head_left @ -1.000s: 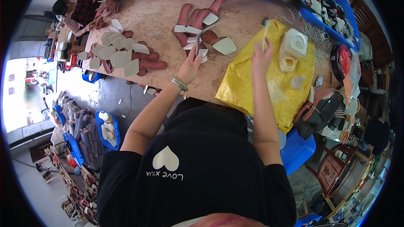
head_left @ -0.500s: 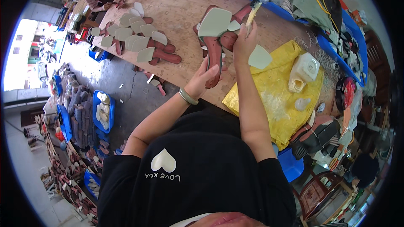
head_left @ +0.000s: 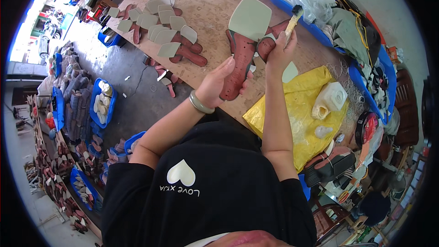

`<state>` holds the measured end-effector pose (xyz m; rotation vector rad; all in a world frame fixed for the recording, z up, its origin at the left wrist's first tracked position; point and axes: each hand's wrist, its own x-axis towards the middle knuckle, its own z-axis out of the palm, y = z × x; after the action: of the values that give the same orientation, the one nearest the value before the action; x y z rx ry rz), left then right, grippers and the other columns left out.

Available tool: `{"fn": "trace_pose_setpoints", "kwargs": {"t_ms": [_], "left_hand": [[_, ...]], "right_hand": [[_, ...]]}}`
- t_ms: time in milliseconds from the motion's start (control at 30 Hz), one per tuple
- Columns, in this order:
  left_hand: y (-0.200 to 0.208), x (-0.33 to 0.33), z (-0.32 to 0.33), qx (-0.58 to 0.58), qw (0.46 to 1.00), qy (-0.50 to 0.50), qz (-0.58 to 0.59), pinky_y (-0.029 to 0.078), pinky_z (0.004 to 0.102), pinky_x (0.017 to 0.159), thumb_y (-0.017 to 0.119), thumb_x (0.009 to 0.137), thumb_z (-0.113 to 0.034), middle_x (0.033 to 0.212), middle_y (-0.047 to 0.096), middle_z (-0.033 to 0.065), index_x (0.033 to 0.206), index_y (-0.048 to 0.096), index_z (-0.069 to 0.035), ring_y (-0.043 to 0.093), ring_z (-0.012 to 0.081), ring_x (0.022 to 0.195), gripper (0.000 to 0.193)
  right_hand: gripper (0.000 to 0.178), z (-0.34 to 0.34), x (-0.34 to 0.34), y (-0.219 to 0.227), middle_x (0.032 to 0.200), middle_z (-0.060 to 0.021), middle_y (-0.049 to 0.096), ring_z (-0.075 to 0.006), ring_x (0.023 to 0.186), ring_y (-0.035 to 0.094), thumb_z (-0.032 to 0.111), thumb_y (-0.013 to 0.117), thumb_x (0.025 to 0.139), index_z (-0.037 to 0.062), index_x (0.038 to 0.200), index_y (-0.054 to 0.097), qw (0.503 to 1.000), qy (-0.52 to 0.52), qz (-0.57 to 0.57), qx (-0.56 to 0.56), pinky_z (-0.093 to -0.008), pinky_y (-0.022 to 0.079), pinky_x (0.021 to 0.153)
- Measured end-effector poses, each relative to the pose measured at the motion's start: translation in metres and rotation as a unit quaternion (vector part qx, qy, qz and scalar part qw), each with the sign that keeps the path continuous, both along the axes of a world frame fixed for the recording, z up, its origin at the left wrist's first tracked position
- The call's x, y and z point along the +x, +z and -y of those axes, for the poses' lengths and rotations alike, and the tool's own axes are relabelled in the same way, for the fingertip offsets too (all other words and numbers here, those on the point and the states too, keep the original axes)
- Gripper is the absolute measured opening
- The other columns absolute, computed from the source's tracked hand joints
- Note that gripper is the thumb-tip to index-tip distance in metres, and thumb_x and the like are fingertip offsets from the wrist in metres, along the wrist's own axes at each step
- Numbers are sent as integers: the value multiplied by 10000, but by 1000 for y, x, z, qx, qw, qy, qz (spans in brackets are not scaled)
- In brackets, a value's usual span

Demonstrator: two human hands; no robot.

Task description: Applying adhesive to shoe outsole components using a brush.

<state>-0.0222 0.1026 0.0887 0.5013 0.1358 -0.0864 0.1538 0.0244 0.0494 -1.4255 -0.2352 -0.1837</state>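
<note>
My left hand [head_left: 215, 82], with a bangle on its wrist, is wrapped round the near end of a reddish-brown shoe insole [head_left: 239, 66] held above the table. A wide, pale cream panel [head_left: 250, 18] sits at the insole's far end. In my right hand [head_left: 280, 56] is a brush [head_left: 292, 25] with a pale yellow handle; its dark bristles point away from me. A second reddish-brown piece [head_left: 265, 47] shows beside that hand, partly covered by it; whether the hand touches it I cannot tell.
Several insoles with cream panels [head_left: 163, 36] lie overlapping on the wooden table [head_left: 206, 0]. On the right, a cut-open white jug [head_left: 330, 99] rests on yellow plastic sheeting [head_left: 298, 123]. Blue bins [head_left: 384, 105] of scraps line the far right.
The held insole has tilted, turning its cream panel up and its broad face toward me. My right hand and the brush have shifted slightly to the right. The view has also moved.
</note>
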Motion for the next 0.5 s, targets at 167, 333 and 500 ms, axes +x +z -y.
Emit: {"fn": "trace_pose_setpoints", "kwargs": {"t_ms": [167, 333, 500], "left_hand": [[12, 4, 11, 51, 995, 79, -20, 457, 335, 708, 350, 990, -423, 1056, 557, 87, 1249, 431, -64, 531, 193, 816, 450], [8, 10, -33, -21, 971, 239, -12, 450, 324, 702, 349, 983, -461, 1006, 562, 71, 1253, 426, -57, 515, 181, 803, 492], [15, -13, -66, -6, 990, 140, -2, 485, 339, 728, 333, 981, -476, 1138, 561, 122, 1333, 378, -71, 581, 217, 875, 538]], "right_hand": [[437, -14, 2, -12, 1112, -106, 546, -180, 975, 530, 249, 509, 944, -34, 1272, 453, 991, 40, -98, 80, -293, 406, 875], [353, -16, 3, -22, 650, 29, 463, -52, 435, 425, 213, 536, 939, 44, 1241, 464, 946, 123, -183, 236, -200, 326, 366], [474, 16, 46, -91, 1170, -239, 566, -359, 1027, 573, 288, 485, 955, -19, 1308, 406, 959, -34, 78, -269, -412, 445, 853]]}}
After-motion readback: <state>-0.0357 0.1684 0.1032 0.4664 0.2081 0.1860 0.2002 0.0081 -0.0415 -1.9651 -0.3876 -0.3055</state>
